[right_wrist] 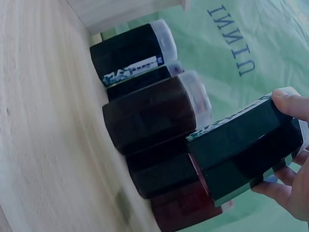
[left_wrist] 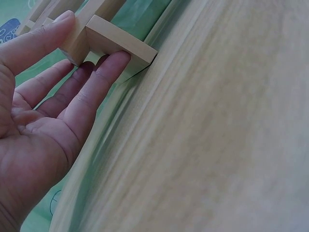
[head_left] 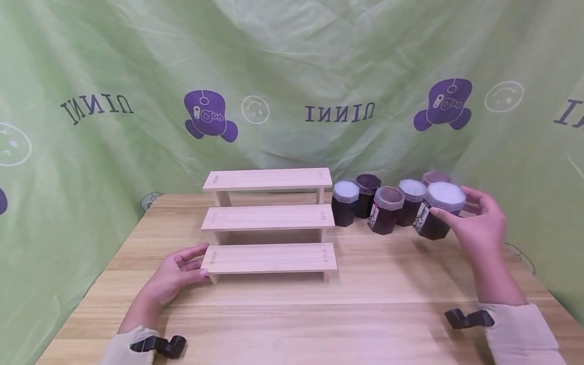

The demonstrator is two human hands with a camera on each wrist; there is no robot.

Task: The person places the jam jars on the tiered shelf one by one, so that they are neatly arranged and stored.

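A three-step wooden display rack [head_left: 269, 257] stands on the table. My left hand [head_left: 171, 276] holds the left end of its lowest step, thumb at the front corner and fingers against the end; in the left wrist view the fingertips [left_wrist: 118, 60] touch the wood. My right hand [head_left: 485, 225] grips a dark octagonal jar [right_wrist: 246, 150] with a whitish lid and a printed label, around its upper part. This jar is raised and slightly tilted, in front of several similar jars [head_left: 385, 213] standing grouped to the right of the rack.
The grouped jars stand close together; one dark jar [head_left: 345, 205] is right beside the rack's right end. Pale wood tabletop [head_left: 283, 329] extends in front of the rack. A green printed curtain [head_left: 274, 61] hangs behind and around the table.
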